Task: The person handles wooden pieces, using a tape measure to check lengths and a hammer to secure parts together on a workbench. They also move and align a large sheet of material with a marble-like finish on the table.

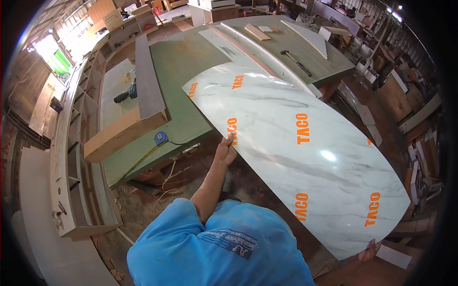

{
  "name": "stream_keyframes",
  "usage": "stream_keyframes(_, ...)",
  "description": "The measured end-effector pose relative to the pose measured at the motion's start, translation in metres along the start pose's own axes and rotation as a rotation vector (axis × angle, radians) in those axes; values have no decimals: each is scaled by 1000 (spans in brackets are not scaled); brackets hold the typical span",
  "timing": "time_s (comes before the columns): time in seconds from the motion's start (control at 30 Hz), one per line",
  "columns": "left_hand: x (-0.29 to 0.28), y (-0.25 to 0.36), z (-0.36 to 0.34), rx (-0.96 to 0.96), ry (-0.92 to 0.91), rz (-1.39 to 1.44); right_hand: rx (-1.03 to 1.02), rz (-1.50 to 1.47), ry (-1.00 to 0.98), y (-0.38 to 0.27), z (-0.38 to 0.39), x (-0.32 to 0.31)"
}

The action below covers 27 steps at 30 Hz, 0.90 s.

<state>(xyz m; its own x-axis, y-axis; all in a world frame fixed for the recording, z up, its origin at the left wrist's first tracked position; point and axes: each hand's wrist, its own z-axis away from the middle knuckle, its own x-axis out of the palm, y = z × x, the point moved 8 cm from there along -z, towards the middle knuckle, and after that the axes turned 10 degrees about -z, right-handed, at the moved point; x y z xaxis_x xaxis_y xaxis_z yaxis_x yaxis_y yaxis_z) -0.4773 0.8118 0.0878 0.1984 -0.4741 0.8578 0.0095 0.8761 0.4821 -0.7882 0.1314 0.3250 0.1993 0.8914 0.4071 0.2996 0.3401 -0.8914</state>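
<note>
A large white laminate sheet [272, 138] with grey marble veining and orange lettering slants across the middle and right. Its far end lies over the green-topped table [183, 66], while the near end hangs out past the table's edge. My left hand [225, 150] is closed on the sheet's left long edge, thumb on the upper face and the other fingers partly hidden. Near the lower right corner, my right hand [369, 251] grips the sheet's near edge, its fingers partly out of sight beneath. A blue tape measure [161, 138] with its yellow blade drawn out rests on the table, left of my left hand.
A grey-faced wooden board assembly [148, 78] and a cordless drill [126, 94] sit on the left. Long white strips [267, 57] and a hammer [296, 63] lie on the table's far right. A long shelf frame [71, 157] stands at left; boards [422, 176] are stacked at right.
</note>
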Motion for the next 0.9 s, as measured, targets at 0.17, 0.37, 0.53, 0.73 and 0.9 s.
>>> stream_keyframes(0.17, 2, -24, -7, -53, -51, -39, -148, 78, -313, -9, 14, 56)
stream_keyframes(0.37, -8, -58, -13, -254, -2, -319, -77, 87, -156, 39, 18, 53)
stream_keyframes(0.53, -27, -65, -14, -356, 383, -730, 226, 260, 445, 147, 77, -122)
stream_keyframes(0.73, -49, -58, -16, -279, 594, -939, 304, -15, 590, 207, 102, -158)
stream_keyframes(0.9, -49, -59, -26, -214, 681, -1019, 293, 32, 507, 208, 130, -161)
